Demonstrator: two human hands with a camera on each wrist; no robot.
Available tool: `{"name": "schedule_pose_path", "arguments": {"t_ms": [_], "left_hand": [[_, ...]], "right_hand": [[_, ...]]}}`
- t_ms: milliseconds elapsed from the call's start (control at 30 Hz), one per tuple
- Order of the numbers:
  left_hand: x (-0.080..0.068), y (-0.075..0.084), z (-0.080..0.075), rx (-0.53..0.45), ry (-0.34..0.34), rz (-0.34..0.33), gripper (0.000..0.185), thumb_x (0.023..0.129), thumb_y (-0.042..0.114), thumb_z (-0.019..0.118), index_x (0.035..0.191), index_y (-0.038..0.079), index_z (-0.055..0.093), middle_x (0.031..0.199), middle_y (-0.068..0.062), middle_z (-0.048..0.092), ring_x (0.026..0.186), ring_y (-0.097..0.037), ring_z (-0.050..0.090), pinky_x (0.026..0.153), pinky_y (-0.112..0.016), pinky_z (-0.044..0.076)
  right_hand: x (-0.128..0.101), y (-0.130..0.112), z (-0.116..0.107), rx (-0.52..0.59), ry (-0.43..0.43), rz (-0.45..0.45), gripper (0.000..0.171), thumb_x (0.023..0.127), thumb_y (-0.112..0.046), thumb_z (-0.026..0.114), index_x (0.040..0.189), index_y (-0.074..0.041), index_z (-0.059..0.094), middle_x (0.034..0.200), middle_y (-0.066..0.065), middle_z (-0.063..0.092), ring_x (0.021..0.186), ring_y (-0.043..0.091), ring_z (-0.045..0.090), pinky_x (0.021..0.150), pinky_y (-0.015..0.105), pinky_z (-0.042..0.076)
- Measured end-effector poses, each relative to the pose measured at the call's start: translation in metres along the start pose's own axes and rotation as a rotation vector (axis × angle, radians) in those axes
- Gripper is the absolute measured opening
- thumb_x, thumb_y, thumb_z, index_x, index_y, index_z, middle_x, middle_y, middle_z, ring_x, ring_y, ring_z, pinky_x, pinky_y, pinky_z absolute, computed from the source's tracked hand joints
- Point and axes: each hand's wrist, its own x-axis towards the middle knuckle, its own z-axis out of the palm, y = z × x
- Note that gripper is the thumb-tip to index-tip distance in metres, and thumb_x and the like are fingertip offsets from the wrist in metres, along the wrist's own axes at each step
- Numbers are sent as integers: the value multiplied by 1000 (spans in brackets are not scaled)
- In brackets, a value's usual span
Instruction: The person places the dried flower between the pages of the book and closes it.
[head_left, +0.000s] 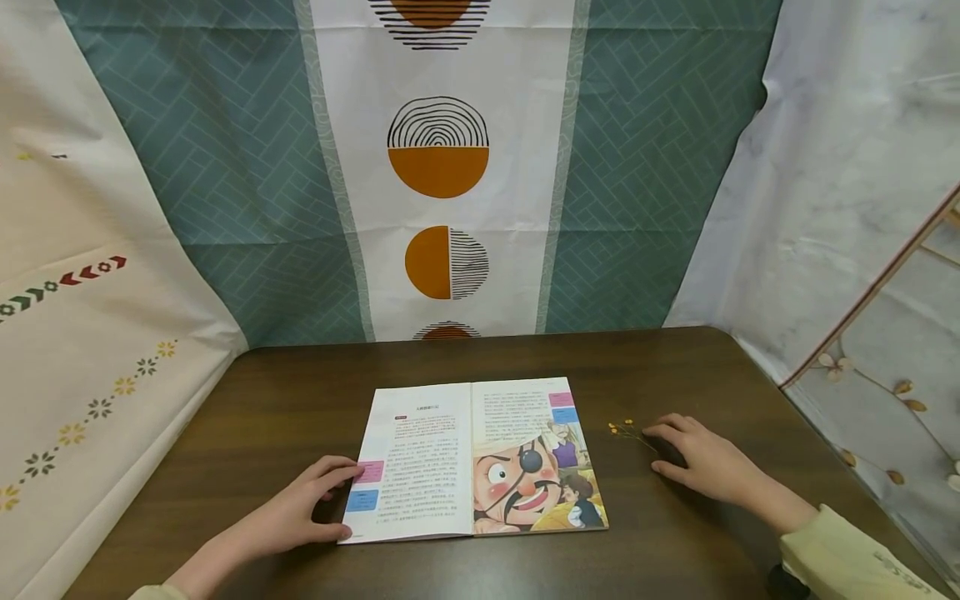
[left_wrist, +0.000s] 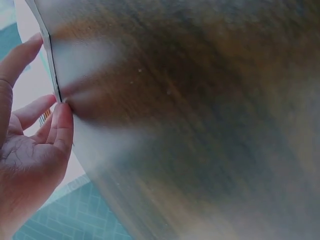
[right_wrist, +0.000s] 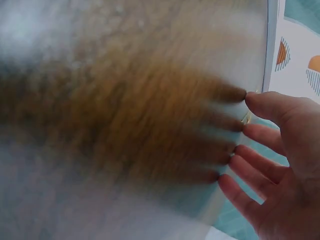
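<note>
An open book lies on the brown table, text on its left page and a cartoon of a figure with an eye patch on its right page. At its left edge is my left hand, thumb by the lower corner and a fingertip at the pink box on the margin. In the left wrist view, the fingertips of the left hand meet the book's thin edge. My right hand rests with spread fingertips on the table, right of the book. Beside its fingers lies a thin sprig of small yellow flowers, its stem reaching toward them.
The dark brown table extends around the book. Behind it hangs a green and white patterned cloth. A cream embroidered cloth borders the left side, and a pale marbled cloth the right.
</note>
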Motion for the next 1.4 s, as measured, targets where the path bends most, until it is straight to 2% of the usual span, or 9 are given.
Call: {"name": "schedule_pose_path", "arguments": {"t_ms": [200,300,533,700,933,1167,1400], "left_hand": [[0,-2,0,-7,-3,-12,76,77,45,81,138,8,54,139,-10,47,110,-20,54,88,-22,53],[1,-3,0,-28,-7,-11,76,78,44,81,138,8,54,138,-10,47,109,-18,53,86,-22,53],[3,-2,-4,-62,-26,-1,76,78,44,82,138,8,53,137,-10,45,108,-17,50,83,-23,53],[3,-3,-3,-67,-8,12,76,78,43,82,139,8,53,137,-11,46,107,-16,50,83,-23,53],[2,-5,-1,-61,-30,-32,77,77,48,81,139,12,53,138,-6,44,108,-12,48,85,-21,52],[3,-3,-2,-61,-58,-72,78,78,49,79,142,14,51,140,-7,42,112,-15,48,87,-21,52],[3,-2,-3,-63,-71,-90,78,78,48,80,143,15,50,141,-7,41,111,-16,48,87,-20,52]], "right_hand": [[6,5,3,95,1,2,35,82,-24,79,115,-16,71,112,1,64,102,25,65,82,43,55],[9,9,4,145,12,-5,31,82,-20,80,112,-19,72,108,-3,64,97,21,65,79,38,55],[12,18,3,212,-8,-38,28,83,-14,77,110,-20,73,105,-4,64,90,15,65,72,28,53],[17,22,1,216,-7,-65,28,83,-11,77,108,-23,75,103,-6,65,90,15,66,73,29,55],[17,25,2,196,13,-59,25,81,-10,78,102,-24,77,97,-9,68,88,13,68,72,29,56],[16,26,3,149,45,-16,18,81,-11,79,95,-22,76,92,-11,69,81,7,66,69,28,54],[15,26,-1,158,10,-43,16,80,-13,79,93,-21,75,91,-11,68,79,4,64,67,25,52]]}}
